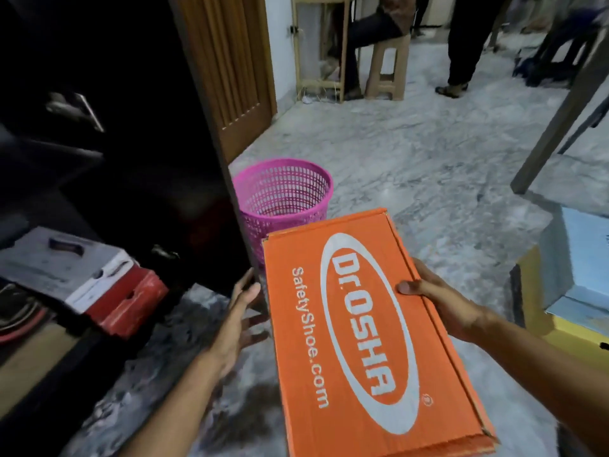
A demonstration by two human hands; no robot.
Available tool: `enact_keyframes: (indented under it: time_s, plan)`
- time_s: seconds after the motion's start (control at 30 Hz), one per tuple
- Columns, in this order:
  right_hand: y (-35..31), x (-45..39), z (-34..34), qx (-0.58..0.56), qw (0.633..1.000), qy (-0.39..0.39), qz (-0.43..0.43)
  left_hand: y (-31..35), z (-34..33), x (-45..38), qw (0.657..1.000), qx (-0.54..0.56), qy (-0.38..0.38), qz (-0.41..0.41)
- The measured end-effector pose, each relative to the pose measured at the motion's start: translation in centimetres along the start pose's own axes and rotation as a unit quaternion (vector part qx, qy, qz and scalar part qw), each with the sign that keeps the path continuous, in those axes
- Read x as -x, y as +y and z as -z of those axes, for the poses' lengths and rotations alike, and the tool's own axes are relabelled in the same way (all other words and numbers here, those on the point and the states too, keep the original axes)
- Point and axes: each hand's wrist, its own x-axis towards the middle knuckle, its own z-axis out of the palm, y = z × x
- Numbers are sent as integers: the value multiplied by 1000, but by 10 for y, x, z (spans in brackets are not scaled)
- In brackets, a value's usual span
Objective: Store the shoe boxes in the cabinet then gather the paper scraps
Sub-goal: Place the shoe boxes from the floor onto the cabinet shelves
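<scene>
An orange shoe box [362,324] printed "Dr.OSHA SafetyShoe.com" is held flat above the marble floor at centre. My right hand [438,298] grips its right edge, thumb on the lid. My left hand [240,311] is by the box's left side with fingers spread; whether it touches the box is unclear. The dark cabinet [115,143] stands open at left. On its lower shelf lies a red shoe box with a grey-white lid [99,285]. More boxes, light blue [580,258] over yellow [560,338], sit at the right edge.
A pink mesh wastebasket [283,196] stands on the floor just past the cabinet's side panel. A wooden door [230,70] is behind it. Further back are a plastic stool [385,67], people's legs [464,44] and a table leg [560,110] at right.
</scene>
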Motion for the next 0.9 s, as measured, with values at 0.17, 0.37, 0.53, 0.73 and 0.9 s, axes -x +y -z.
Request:
enact_keyframes:
  time_s: [0.17, 0.37, 0.53, 0.73, 0.9]
  plan:
    - [-15, -10, -77, 15, 996, -83, 2, 37, 51, 34, 997, -2, 49, -65]
    - [-26, -22, -159, 32, 987, -152, 49, 63, 125, 71, 992, -10, 98, -78]
    - [-45, -30, -213, 22, 974, -217, 61, 86, 176, 95, 980, -22, 141, -139]
    - [-63, -42, -237, -190, 945, -265, 18, 146, 200, 134, 929, 13, 293, -226]
    - [-42, -68, -271, -386, 841, -379, 25, 212, 206, 168, 886, 101, 345, -293]
